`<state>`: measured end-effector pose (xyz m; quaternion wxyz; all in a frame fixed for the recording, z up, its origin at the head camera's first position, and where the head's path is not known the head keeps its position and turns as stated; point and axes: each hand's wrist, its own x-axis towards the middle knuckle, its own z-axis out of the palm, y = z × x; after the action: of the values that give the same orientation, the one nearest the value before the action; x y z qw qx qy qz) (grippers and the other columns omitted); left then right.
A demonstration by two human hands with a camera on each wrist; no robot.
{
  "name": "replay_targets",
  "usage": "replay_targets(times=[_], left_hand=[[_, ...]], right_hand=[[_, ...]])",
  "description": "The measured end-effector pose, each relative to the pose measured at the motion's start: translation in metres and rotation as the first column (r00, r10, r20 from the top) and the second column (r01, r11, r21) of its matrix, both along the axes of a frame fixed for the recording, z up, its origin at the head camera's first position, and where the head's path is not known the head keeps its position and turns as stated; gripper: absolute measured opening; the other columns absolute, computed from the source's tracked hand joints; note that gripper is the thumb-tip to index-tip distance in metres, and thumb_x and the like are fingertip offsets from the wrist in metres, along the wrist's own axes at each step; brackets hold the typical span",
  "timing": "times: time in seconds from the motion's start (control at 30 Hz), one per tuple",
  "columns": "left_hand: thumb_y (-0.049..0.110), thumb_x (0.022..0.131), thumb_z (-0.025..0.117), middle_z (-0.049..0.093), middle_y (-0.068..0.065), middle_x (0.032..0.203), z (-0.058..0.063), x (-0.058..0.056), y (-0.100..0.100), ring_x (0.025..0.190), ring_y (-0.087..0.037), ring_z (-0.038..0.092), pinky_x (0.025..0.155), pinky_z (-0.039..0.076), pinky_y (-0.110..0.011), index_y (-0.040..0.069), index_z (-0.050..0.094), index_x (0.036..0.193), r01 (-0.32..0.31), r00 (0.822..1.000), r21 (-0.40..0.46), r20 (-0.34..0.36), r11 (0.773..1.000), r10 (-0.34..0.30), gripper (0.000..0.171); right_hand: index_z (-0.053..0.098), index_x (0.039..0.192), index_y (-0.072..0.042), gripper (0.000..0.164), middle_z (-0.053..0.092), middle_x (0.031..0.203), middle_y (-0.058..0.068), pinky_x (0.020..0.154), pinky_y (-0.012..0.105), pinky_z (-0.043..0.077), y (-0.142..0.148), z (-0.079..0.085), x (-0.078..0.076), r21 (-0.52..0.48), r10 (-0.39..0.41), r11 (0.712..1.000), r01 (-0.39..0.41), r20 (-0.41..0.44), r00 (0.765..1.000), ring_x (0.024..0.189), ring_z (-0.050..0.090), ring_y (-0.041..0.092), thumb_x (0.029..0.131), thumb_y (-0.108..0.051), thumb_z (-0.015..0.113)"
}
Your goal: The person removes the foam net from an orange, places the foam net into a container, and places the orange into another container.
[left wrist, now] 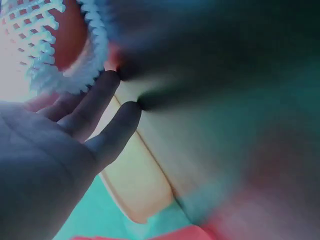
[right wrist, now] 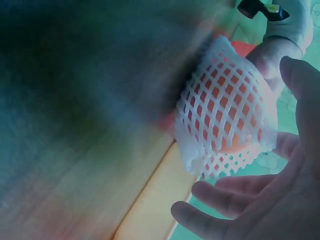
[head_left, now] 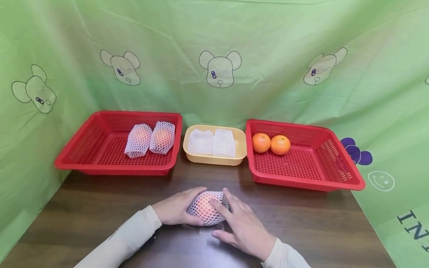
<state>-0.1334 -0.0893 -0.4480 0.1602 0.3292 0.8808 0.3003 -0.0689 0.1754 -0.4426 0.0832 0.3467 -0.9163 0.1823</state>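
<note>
An orange in a white foam net is at the front middle of the brown table. My left hand holds it from the left, thumb on the near side and fingers on the far side. On the right, my right hand touches the net with its fingers extended, while its thumb stands apart. Through the mesh the orange fruit shows in the right wrist view. Part of the net hangs past the fruit in the left wrist view.
Behind, a red basket at left contains two netted oranges. A yellow tray in the middle bears two foam nets. The red basket at right contains two bare oranges. Green cloth encloses the table.
</note>
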Motion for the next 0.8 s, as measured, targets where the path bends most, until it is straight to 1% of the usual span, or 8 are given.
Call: replay_targets(times=[0.1,0.17,0.23,0.33,0.43,0.6,0.7,0.8], left_hand=[[0.059,0.085,0.074,0.056,-0.006,0.139,-0.002,0.002,-0.008,0.127,-0.023,0.053,0.105,0.042,-0.048,0.013,0.044,0.149,-0.006,0.999,0.016,-0.035,1.0,0.006,0.085],[0.059,0.086,0.073,0.059,-0.003,0.134,-0.002,0.003,-0.01,0.123,-0.02,0.055,0.103,0.044,-0.046,0.013,0.048,0.145,-0.004,0.999,0.016,-0.053,1.0,0.005,0.078],[0.059,0.087,0.072,0.061,-0.001,0.131,-0.002,0.003,-0.012,0.121,-0.019,0.056,0.102,0.045,-0.045,0.014,0.051,0.143,-0.007,0.998,0.009,-0.059,1.0,0.007,0.074],[0.056,0.088,0.073,0.061,-0.001,0.13,-0.001,0.003,-0.013,0.121,-0.02,0.056,0.103,0.044,-0.045,0.014,0.053,0.141,-0.01,0.998,-0.006,-0.064,1.0,0.01,0.071],[0.052,0.088,0.074,0.061,-0.002,0.131,0.001,0.002,-0.012,0.122,-0.022,0.055,0.103,0.044,-0.046,0.014,0.053,0.142,-0.008,0.998,-0.008,-0.062,1.0,0.007,0.069],[0.043,0.088,0.077,0.062,0.0,0.128,0.001,0.0,-0.009,0.117,-0.016,0.057,0.102,0.045,-0.042,0.014,0.052,0.142,0.003,1.0,0.043,-0.023,0.999,-0.002,0.066],[0.033,0.087,0.08,0.062,0.003,0.124,0.0,-0.001,-0.008,0.112,-0.011,0.057,0.099,0.046,-0.038,0.014,0.053,0.139,-0.007,1.0,0.096,0.018,0.995,0.005,0.061],[0.023,0.087,0.08,0.062,0.006,0.118,0.002,-0.001,-0.01,0.104,-0.011,0.058,0.093,0.048,-0.037,0.017,0.056,0.133,-0.066,0.996,0.163,0.078,0.984,0.054,0.052]], right_hand=[[0.042,0.155,-0.02,0.077,0.044,0.151,0.023,0.1,0.06,0.044,0.003,0.001,-0.003,-0.112,-0.032,0.993,0.044,0.106,0.994,0.131,0.051,0.038,0.091,-0.053,0.07],[0.049,0.148,-0.014,0.065,0.059,0.138,0.015,0.097,0.051,0.05,0.006,0.001,-0.006,-0.235,-0.056,0.967,0.094,0.163,0.985,0.121,0.06,0.028,0.094,-0.04,0.073],[0.061,0.131,-0.009,0.041,0.069,0.117,0.004,0.09,0.038,0.054,0.007,0.0,-0.012,-0.347,-0.065,0.931,0.113,0.148,0.987,0.105,0.066,0.016,0.095,-0.022,0.074],[0.07,0.107,-0.007,0.02,0.071,0.096,-0.001,0.08,0.026,0.055,0.004,-0.004,-0.02,-0.441,-0.028,0.897,0.034,0.021,0.999,0.087,0.068,0.011,0.09,0.004,0.07],[0.074,0.108,-0.004,0.028,0.072,0.102,0.003,0.083,0.028,0.055,-0.002,-0.005,-0.027,-0.449,0.032,0.892,-0.056,-0.062,0.998,0.092,0.07,0.017,0.085,0.012,0.07],[0.062,0.131,0.002,0.052,0.063,0.129,0.016,0.099,0.044,0.049,-0.015,-0.001,-0.032,-0.316,0.037,0.949,0.021,0.178,0.983,0.116,0.062,0.029,0.081,-0.004,0.076],[0.056,0.132,0.0,0.063,0.058,0.129,0.014,0.1,0.043,0.047,-0.024,0.0,-0.034,-0.19,0.008,0.98,0.05,0.292,0.956,0.115,0.059,0.027,0.073,-0.009,0.076],[0.055,0.121,-0.005,0.06,0.052,0.119,0.004,0.091,0.038,0.049,-0.027,0.002,-0.035,-0.188,-0.025,0.978,0.087,0.313,0.95,0.102,0.056,0.018,0.066,-0.009,0.078]])
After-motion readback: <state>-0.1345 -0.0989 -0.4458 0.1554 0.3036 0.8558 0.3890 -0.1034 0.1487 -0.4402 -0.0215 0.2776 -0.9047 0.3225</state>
